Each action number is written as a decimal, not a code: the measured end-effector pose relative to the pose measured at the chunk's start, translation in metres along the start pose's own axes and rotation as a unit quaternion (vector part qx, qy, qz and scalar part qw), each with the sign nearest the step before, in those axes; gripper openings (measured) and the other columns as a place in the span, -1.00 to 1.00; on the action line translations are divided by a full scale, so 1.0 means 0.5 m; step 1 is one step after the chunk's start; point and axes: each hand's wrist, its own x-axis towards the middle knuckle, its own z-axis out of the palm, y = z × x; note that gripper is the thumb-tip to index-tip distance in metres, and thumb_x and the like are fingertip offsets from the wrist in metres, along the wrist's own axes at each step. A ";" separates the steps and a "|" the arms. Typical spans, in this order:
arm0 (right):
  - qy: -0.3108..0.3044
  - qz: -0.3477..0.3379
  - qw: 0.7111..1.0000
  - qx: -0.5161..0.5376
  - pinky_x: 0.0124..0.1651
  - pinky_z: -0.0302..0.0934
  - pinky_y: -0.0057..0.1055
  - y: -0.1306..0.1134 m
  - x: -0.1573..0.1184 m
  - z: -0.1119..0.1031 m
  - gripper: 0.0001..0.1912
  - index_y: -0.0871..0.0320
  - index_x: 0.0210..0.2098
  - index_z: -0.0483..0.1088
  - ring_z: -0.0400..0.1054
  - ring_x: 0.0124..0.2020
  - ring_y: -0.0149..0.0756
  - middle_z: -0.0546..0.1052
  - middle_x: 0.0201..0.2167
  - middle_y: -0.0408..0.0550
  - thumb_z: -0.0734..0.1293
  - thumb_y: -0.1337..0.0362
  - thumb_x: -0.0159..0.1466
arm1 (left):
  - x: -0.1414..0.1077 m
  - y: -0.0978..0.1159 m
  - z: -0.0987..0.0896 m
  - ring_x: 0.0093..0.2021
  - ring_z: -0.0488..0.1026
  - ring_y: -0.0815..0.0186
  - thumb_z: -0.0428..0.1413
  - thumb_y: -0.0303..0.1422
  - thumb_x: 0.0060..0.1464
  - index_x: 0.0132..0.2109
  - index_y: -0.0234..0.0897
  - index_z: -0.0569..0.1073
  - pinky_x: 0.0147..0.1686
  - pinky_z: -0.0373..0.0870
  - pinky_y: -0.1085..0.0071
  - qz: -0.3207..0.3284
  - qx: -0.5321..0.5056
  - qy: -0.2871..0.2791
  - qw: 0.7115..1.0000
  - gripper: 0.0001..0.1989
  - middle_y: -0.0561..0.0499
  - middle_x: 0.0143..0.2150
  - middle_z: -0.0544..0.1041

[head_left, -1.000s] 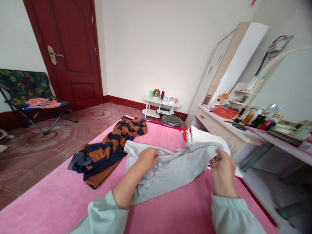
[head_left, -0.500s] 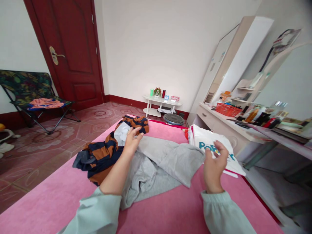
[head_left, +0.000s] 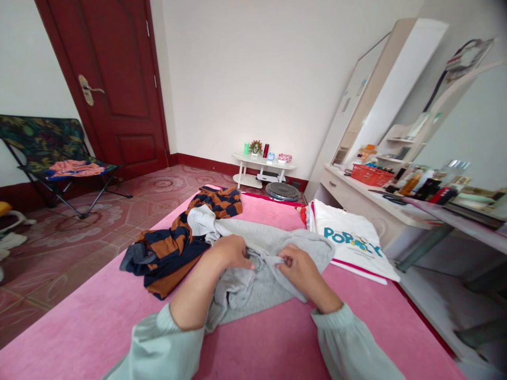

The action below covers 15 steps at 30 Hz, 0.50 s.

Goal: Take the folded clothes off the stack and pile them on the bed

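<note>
A crumpled light grey garment (head_left: 263,301) lies on the pink bed cover (head_left: 253,353); its kind does not show. My right hand (head_left: 299,266) pinches a raised fold of it between thumb and fingers. To the left, my left hand (head_left: 232,252) is closed on the same garment, thumb pointing right, with the other fingers partly hidden in the cloth. An orange and navy checked garment (head_left: 170,245) with a pale grey part sits bunched just beyond my left forearm. Past my right hand rests a folded white garment (head_left: 348,221) with teal lettering.
A dressing table (head_left: 348,195) with a red basket (head_left: 370,175) and several bottles flanks the bed's right side. A folding chair (head_left: 51,142) holding orange cloth stands left, near a dark red door (head_left: 114,79). A small white table (head_left: 263,158) is against the far wall.
Both hands have come down onto the grey garment; the right moved left from near the white garment, its fingers closing on the grey cloth. The grey cloth is now bunched between them.
</note>
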 end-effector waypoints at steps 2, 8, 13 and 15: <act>0.103 -0.003 0.993 0.059 -0.37 0.11 -0.46 -0.004 0.009 -0.031 -0.93 0.14 -0.52 0.36 0.23 -0.48 -0.40 0.41 -0.45 -0.17 0.34 0.41 -0.03 | -0.002 0.011 0.012 -0.58 0.34 0.27 0.33 -0.30 -0.47 -0.72 -0.21 0.37 -0.48 0.21 0.40 0.030 0.003 -0.022 0.999 -0.74 0.10 -0.72 0.32; 0.290 0.131 0.920 0.230 -0.55 0.16 -0.50 0.008 0.013 -0.111 -0.75 0.17 -0.53 0.28 0.27 -0.64 -0.49 0.53 -0.37 -0.08 0.44 0.24 -0.08 | 0.013 -0.020 -0.009 -0.55 0.35 0.33 0.23 -0.33 -0.29 -0.59 -0.25 0.39 -0.49 0.25 0.44 0.075 -0.096 0.023 0.992 -0.84 0.11 -0.62 0.38; 0.421 0.160 0.815 0.365 -0.59 0.24 -0.53 0.023 0.012 -0.138 -0.60 0.16 -0.43 0.29 0.38 -0.63 -0.37 0.41 -0.68 -0.25 0.52 0.21 -0.17 | 0.021 -0.030 -0.078 -0.56 0.37 0.38 0.16 -0.31 -0.20 -0.43 -0.26 0.30 -0.50 0.34 0.46 0.019 -0.463 0.267 0.845 -0.81 0.13 -0.56 0.40; 0.416 0.120 0.819 0.376 -0.54 0.27 -0.55 -0.003 0.009 -0.146 -0.62 0.17 -0.43 0.31 0.36 -0.62 -0.43 0.43 -0.64 -0.23 0.53 0.24 -0.14 | 0.000 -0.004 -0.108 -0.60 0.35 0.43 0.19 -0.32 -0.21 -0.38 -0.25 0.29 -0.53 0.34 0.50 0.052 -0.565 0.339 0.750 -0.76 0.17 -0.57 0.38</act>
